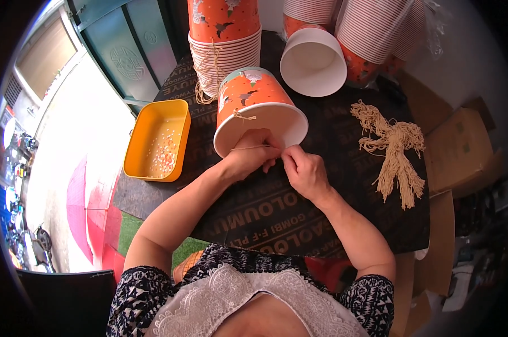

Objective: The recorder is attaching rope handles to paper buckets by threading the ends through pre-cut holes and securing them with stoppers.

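An orange paper bucket [259,91] with dark printed figures lies tilted on the dark table, its white mouth toward me. A knotted end of beige cord [244,116] sticks out of its side just above the rim. My left hand [255,150] is at the mouth, fingers curled, with a strand of the cord running across it. Close beside it at the lower rim, my right hand [305,170] is closed in a pinch, thumb and forefinger together at the cord's end. The fingertips partly hide the cord there.
A yellow tub [131,147] with small pale and orange bits stands left. Behind are a tall bucket stack [225,53] with cords hanging, a lone white-mouthed bucket [313,62] and bagged stacks [372,28]. A bundle of beige cords [397,151] lies right, near cardboard boxes [459,149].
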Available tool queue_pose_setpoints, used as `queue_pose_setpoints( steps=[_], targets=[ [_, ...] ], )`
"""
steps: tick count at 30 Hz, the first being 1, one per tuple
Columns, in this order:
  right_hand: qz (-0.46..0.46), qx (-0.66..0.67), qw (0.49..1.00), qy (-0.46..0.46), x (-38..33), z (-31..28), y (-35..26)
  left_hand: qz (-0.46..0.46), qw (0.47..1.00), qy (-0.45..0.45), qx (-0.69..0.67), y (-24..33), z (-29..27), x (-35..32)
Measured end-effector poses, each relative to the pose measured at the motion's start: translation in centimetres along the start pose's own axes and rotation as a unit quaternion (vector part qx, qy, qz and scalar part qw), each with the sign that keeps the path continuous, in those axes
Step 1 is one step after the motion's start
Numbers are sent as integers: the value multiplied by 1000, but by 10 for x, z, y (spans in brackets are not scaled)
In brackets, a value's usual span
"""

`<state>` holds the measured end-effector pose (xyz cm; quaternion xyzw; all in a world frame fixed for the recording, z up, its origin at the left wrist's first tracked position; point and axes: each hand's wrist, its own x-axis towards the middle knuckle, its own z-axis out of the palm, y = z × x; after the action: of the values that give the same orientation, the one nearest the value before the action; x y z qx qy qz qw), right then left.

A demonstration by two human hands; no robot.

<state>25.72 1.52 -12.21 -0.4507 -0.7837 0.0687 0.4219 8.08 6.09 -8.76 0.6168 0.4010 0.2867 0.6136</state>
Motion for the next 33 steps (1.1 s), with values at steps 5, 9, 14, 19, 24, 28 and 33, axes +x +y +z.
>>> queue_pose_setpoints(
  steps=[5,9,14,19,24,28,33],
  targets=[
    [48,-16,997,50,5,-3,-8,9,1000,-12,-25,-4,0,2],
    [20,-25,998,60,4,1,-3,23,999,-13,-26,-7,1,2],
    [17,-4,998,67,3,4,2,48,999,-15,-3,-10,4,2],
    [25,1,998,55,2,6,0,168,975,47,138,-28,7,6],
    [26,3,998,50,1,7,3,315,895,122,291,-26,14,8],
    [24,15,999,32,2,7,6,374,844,148,355,-25,15,10],
    [30,11,999,30,0,7,5,357,819,166,418,-31,14,8]
  ],
)
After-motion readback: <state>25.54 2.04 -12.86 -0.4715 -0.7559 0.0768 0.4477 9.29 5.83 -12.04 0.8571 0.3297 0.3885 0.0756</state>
